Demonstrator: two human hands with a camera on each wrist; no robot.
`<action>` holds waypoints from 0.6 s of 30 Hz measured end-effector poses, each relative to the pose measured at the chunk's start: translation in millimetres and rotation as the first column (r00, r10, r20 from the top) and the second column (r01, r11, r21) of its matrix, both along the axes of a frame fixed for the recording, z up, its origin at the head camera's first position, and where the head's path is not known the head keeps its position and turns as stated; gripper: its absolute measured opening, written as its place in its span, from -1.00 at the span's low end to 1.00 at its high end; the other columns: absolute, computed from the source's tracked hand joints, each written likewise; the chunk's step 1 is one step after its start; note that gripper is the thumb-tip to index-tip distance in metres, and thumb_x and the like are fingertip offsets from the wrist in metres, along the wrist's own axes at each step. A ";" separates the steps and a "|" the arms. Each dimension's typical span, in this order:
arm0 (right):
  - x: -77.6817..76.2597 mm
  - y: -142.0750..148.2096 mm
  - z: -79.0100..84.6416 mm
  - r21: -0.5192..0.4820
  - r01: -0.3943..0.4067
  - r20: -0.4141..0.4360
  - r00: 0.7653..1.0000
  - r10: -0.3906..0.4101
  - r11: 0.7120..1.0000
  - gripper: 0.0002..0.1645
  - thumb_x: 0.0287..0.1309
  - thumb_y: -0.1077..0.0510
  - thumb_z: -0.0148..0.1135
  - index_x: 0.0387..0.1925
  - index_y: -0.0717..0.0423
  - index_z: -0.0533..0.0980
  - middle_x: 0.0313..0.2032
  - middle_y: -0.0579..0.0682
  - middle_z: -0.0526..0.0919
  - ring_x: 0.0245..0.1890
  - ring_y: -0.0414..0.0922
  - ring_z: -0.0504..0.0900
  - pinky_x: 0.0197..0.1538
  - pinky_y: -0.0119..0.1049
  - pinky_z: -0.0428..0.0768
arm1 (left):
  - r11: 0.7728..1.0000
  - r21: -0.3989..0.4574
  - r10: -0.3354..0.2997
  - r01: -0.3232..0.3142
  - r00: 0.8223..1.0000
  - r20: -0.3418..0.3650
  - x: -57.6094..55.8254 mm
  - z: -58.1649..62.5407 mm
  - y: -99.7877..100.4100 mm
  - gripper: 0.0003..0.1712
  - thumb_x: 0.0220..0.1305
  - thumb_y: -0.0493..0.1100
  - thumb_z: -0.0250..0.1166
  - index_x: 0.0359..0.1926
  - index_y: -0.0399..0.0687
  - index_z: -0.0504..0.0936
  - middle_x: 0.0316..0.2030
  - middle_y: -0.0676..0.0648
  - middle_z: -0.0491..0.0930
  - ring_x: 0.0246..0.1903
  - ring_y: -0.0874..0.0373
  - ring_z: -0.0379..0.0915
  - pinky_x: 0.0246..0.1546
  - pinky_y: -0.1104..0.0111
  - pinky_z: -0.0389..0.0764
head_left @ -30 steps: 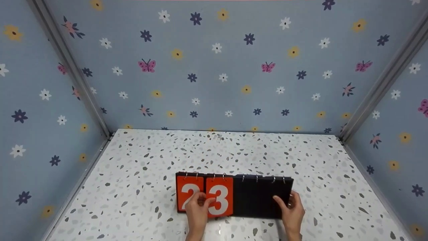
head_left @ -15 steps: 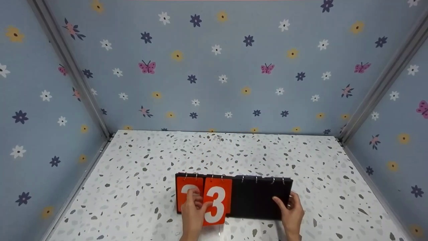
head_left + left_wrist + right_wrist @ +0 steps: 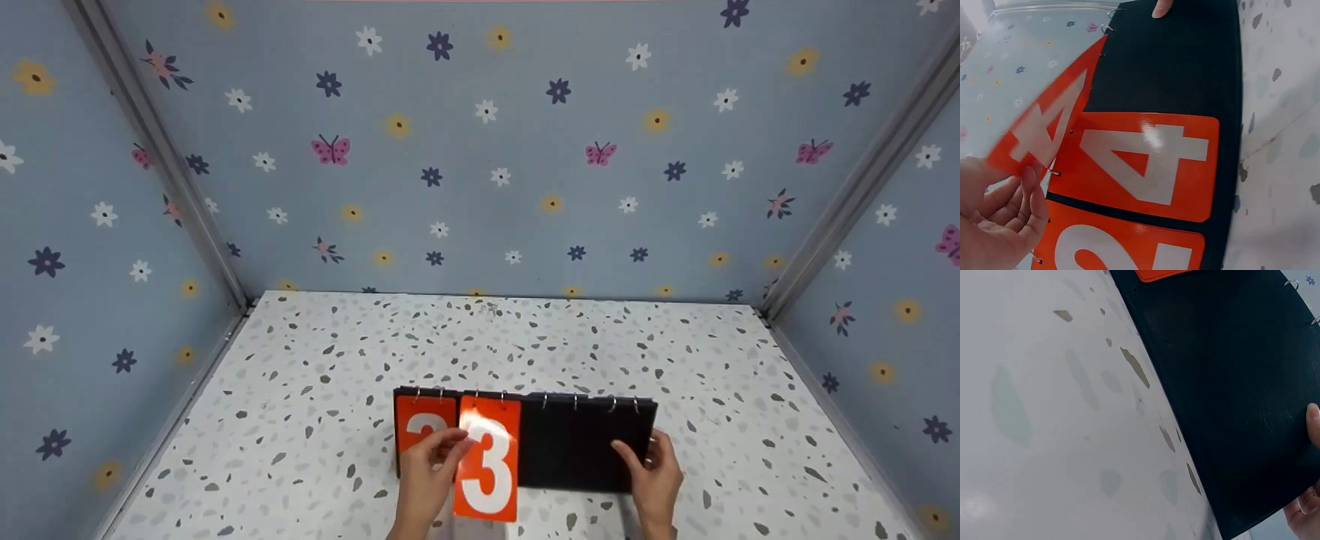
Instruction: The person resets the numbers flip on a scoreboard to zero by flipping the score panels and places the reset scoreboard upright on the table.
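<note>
In the head view a black flip scoreboard (image 3: 574, 442) leans upright on the speckled table, with an orange 2 card (image 3: 403, 412) at its left end. Beside that, an orange 3 card (image 3: 487, 506) hangs from its rings, its lower end swung out from the board. My left hand (image 3: 427, 472) pinches the 3 card's left edge between thumb and fingers. In the left wrist view, the lifted card's underside (image 3: 1081, 73) bears a 4; another orange 4 card (image 3: 1190, 174) lies flat behind it. My right hand (image 3: 660, 472) grips the board's right end, thumb on the front.
Metal rings (image 3: 576, 400) run along the scoreboard's top edge. Blue flower-print walls (image 3: 495, 150) enclose the white speckled table (image 3: 337, 337) at the back and both sides, with grey metal posts (image 3: 862, 172) in the corners.
My left hand has drawn the 3 card's lower end away from the board, toward me, and shifted slightly left. My right hand stays in place on the board's right end.
</note>
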State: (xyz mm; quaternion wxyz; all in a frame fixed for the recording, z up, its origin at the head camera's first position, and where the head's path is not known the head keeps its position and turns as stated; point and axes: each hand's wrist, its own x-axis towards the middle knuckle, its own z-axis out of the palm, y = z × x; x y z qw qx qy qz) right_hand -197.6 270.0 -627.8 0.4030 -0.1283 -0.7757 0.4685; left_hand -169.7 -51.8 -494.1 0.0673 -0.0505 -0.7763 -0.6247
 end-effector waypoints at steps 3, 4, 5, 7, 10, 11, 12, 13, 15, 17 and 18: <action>0.2 -0.2 0.6 0.018 0.005 0.004 1.000 -0.005 1.000 -0.52 -0.32 0.13 0.51 -0.26 -0.06 0.49 -0.54 -0.16 0.60 -0.57 -0.26 0.57 -0.53 -0.56 0.46 | 1.000 0.019 -0.024 0.025 0.999 -0.033 -0.7 3.1 -1.7 -0.75 0.28 -0.19 0.11 -0.20 -0.29 0.61 -0.34 -0.08 0.61 -0.39 0.18 0.50 -0.35 0.44 0.55; 0.2 -0.2 0.5 0.021 0.006 0.006 1.000 -0.006 1.000 -0.52 -0.32 0.13 0.51 -0.26 -0.06 0.49 -0.54 -0.16 0.60 -0.57 -0.26 0.57 -0.53 -0.56 0.46 | 0.999 0.027 -0.034 0.035 0.999 -0.040 -0.9 4.0 -2.0 -0.75 0.31 -0.22 0.06 -0.18 -0.29 0.60 -0.32 -0.09 0.60 -0.37 0.17 0.50 -0.34 0.43 0.55; 0.3 -0.1 0.2 0.025 0.009 0.010 1.000 -0.009 1.000 -0.52 -0.32 0.13 0.51 -0.26 -0.06 0.49 -0.54 -0.16 0.60 -0.57 -0.26 0.56 -0.53 -0.56 0.46 | 0.998 0.040 -0.048 0.050 0.998 -0.048 -0.8 4.9 -2.3 -0.75 0.32 -0.27 0.03 -0.16 -0.31 0.59 -0.28 -0.10 0.60 -0.35 0.16 0.51 -0.32 0.42 0.55; 0.3 -0.1 -0.2 0.028 0.017 0.022 1.000 -0.017 0.999 -0.53 -0.31 0.11 0.51 -0.27 -0.08 0.48 -0.54 -0.17 0.60 -0.57 -0.26 0.56 -0.53 -0.56 0.46 | 0.995 0.069 -0.073 0.077 0.996 -0.057 -1.1 6.7 -2.7 -0.77 0.30 -0.37 0.01 -0.13 -0.32 0.56 -0.24 -0.13 0.59 -0.31 0.13 0.50 -0.29 0.40 0.55; 0.1 0.0 -0.4 0.014 0.025 0.042 0.999 -0.025 1.000 -0.53 -0.31 0.09 0.51 -0.27 -0.08 0.48 -0.53 -0.15 0.60 -0.57 -0.26 0.56 -0.53 -0.56 0.46 | 0.991 0.090 -0.095 0.101 0.993 -0.076 -2.0 10.5 -3.7 -0.74 0.21 -0.47 0.06 -0.09 -0.32 0.54 -0.19 -0.15 0.57 -0.24 0.09 0.49 -0.24 0.39 0.54; 0.0 -0.1 -0.3 0.010 0.027 0.052 0.998 -0.027 1.000 -0.54 -0.31 0.08 0.51 -0.27 -0.09 0.48 -0.53 -0.16 0.60 -0.56 -0.26 0.56 -0.52 -0.56 0.46 | 0.991 0.087 -0.093 0.101 0.992 -0.087 -2.5 11.8 -3.9 -0.73 0.18 -0.48 0.10 -0.09 -0.31 0.55 -0.19 -0.14 0.57 -0.22 0.09 0.48 -0.22 0.40 0.53; -0.2 -0.3 -0.1 0.005 0.028 0.058 0.998 -0.028 1.000 -0.54 -0.31 0.08 0.51 -0.27 -0.10 0.48 -0.53 -0.15 0.60 -0.56 -0.26 0.56 -0.51 -0.56 0.46 | 0.992 0.079 -0.088 0.096 0.991 -0.099 -3.3 13.1 -4.1 -0.73 0.14 -0.47 0.15 -0.10 -0.29 0.56 -0.20 -0.13 0.58 -0.21 0.09 0.48 -0.21 0.40 0.53; -0.2 -0.4 0.0 0.000 0.027 0.063 0.998 -0.027 1.000 -0.54 -0.31 0.08 0.51 -0.27 -0.10 0.48 -0.52 -0.15 0.60 -0.55 -0.25 0.56 -0.51 -0.56 0.47 | 0.994 0.068 -0.081 0.089 0.990 -0.115 -4.2 14.3 -4.3 -0.73 0.11 -0.45 0.20 -0.12 -0.27 0.57 -0.21 -0.11 0.58 -0.22 0.10 0.48 -0.20 0.40 0.53; -0.4 -0.5 0.1 -0.008 0.024 0.062 0.998 -0.023 1.000 -0.53 -0.31 0.08 0.51 -0.27 -0.10 0.48 -0.52 -0.15 0.60 -0.55 -0.25 0.56 -0.50 -0.56 0.47 | 0.997 0.030 -0.062 0.068 0.984 -0.167 -6.8 16.7 -4.4 -0.75 0.07 -0.40 0.26 -0.17 -0.21 0.61 -0.25 -0.06 0.59 -0.26 0.14 0.49 -0.22 0.41 0.54; -0.6 -0.5 -0.1 -0.011 0.020 0.057 0.998 -0.020 1.000 -0.54 -0.31 0.09 0.51 -0.27 -0.10 0.49 -0.53 -0.15 0.60 -0.55 -0.24 0.56 -0.50 -0.55 0.47 | 0.999 0.012 -0.028 0.031 0.969 -0.246 -10.6 18.8 -3.6 -0.77 0.00 -0.40 0.32 -0.24 -0.18 0.64 -0.31 -0.04 0.58 -0.32 0.16 0.49 -0.27 0.40 0.55; -0.7 -0.3 -0.5 -0.011 0.019 0.052 0.998 -0.019 1.000 -0.54 -0.31 0.09 0.51 -0.27 -0.10 0.49 -0.53 -0.15 0.60 -0.56 -0.24 0.56 -0.51 -0.55 0.46 | 1.000 0.004 -0.009 0.011 0.958 -0.286 -12.9 20.2 -3.1 -0.78 -0.02 -0.41 0.33 -0.28 -0.16 0.66 -0.33 -0.02 0.57 -0.34 0.18 0.48 -0.30 0.41 0.55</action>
